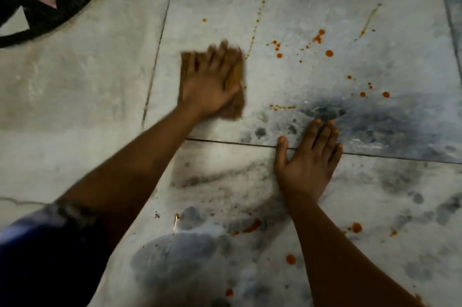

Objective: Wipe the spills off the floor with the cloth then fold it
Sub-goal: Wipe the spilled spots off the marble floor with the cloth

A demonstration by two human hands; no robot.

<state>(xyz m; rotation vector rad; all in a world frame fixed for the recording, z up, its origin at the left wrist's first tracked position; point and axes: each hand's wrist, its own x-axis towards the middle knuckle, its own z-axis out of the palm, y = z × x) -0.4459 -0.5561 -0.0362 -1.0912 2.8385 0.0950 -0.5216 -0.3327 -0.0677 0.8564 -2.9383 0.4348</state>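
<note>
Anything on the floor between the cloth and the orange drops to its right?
Nothing visible. The brown cloth lies flat under the left hand, and bare grey marble floor runs from its right edge to the orange drops. The right hand rests flat nearer the camera, off that path.

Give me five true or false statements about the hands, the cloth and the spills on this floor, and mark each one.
1. The left hand presses the brown cloth on the floor. True.
2. The right hand holds a second cloth. False: it lies flat on the bare floor, holding nothing.
3. Orange spills remain to the right of the cloth. True.
4. The cloth is already folded and set aside. False: it is under the left hand, blurred.
5. All spills lie beyond the hands. False: orange drops also sit between the forearms.
</note>
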